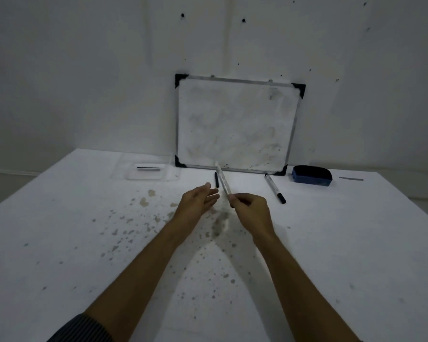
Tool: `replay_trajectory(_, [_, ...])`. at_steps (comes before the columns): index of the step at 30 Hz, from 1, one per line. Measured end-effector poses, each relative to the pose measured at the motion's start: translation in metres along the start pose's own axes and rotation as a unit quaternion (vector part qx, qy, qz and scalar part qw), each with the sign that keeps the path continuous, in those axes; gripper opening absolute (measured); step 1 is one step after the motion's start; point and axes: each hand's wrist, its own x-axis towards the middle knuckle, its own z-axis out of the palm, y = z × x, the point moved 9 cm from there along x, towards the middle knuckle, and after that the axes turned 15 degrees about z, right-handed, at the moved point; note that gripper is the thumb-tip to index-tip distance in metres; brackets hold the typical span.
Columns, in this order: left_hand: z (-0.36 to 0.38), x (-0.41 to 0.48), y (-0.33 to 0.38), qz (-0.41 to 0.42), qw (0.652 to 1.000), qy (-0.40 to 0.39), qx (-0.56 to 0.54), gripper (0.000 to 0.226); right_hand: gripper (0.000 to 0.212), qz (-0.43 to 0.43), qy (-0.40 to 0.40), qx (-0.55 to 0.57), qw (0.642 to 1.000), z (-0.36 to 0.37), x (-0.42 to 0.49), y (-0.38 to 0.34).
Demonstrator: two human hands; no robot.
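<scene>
While the right hand [251, 211] pinches the white marker [223, 181] by its near end, with the fingers curled round it, the left hand [198, 201] is open just beside it. Its fingers are straight and hold nothing. The marker is up in the air above the desk [356, 243]. It points away toward the whiteboard [235, 124], which leans on the wall at the back of the desk.

What could go wrong? The marker is held only at its end, so it could slip out and drop on the desk. A small black thing [217, 180] that looks like a cap lies on the desk, just beside the marker in this view. I cannot tell if the tip is bare. If it is, ink could get on the desk or on the left hand. The whiteboard only leans, so a hard push with the marker could make its bottom edge slide forward, and the board could fall flat. It could then hit the second marker [274, 188] or the blue eraser [311, 175], which lie near it.

Are there words to read? No. The second marker has small dark marks on its side, but they are too tiny to read. The whiteboard shows only grey smudges. The eraser shows no name. A clear tray [134, 175] on the left holds a thin black and white stick [148, 168], and I can see no words on it.
</scene>
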Motion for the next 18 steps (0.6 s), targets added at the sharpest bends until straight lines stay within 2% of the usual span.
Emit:
replay_trajectory(4, [-0.002, -0.006, 0.022, 0.016, 0.995, 0.012, -0.095, 0.033, 0.025, -0.143, -0.027, -0.092, 0.985, 0.024, -0.046, -0.022])
replay_trajectory(6, [-0.006, -0.010, 0.033, 0.039, 0.995, 0.010, -0.086, 0.033, 0.027, -0.179, -0.037, -0.122, 0.976, 0.033, -0.058, -0.023])
replay_trajectory(8, [-0.008, -0.014, 0.041, 0.072, 0.997, -0.017, -0.007, 0.029, 0.037, -0.179, -0.021, -0.117, 0.977, 0.029, -0.056, -0.023])
replay_trajectory(10, [-0.011, -0.019, 0.053, 0.141, 0.980, -0.044, 0.135, 0.024, 0.043, -0.150, 0.002, -0.073, 0.986, 0.015, -0.045, -0.024])
replay_trajectory(11, [-0.011, -0.024, 0.059, 0.188, 0.954, -0.058, 0.226, 0.027, 0.044, -0.136, 0.007, -0.047, 0.990, 0.009, -0.038, -0.023])
replay_trajectory(13, [-0.005, -0.035, 0.063, 0.277, 0.864, -0.098, 0.409, 0.040, 0.046, -0.110, -0.002, 0.008, 0.994, 0.004, -0.025, -0.015])
replay_trajectory(15, [0.003, -0.044, 0.059, 0.337, 0.782, -0.135, 0.507, 0.046, 0.052, -0.064, -0.018, 0.056, 0.996, 0.004, -0.015, 0.002])
replay_trajectory(18, [0.020, -0.048, 0.057, 0.383, 0.736, -0.166, 0.534, 0.046, 0.059, -0.036, -0.036, 0.053, 0.997, 0.008, -0.008, 0.016])
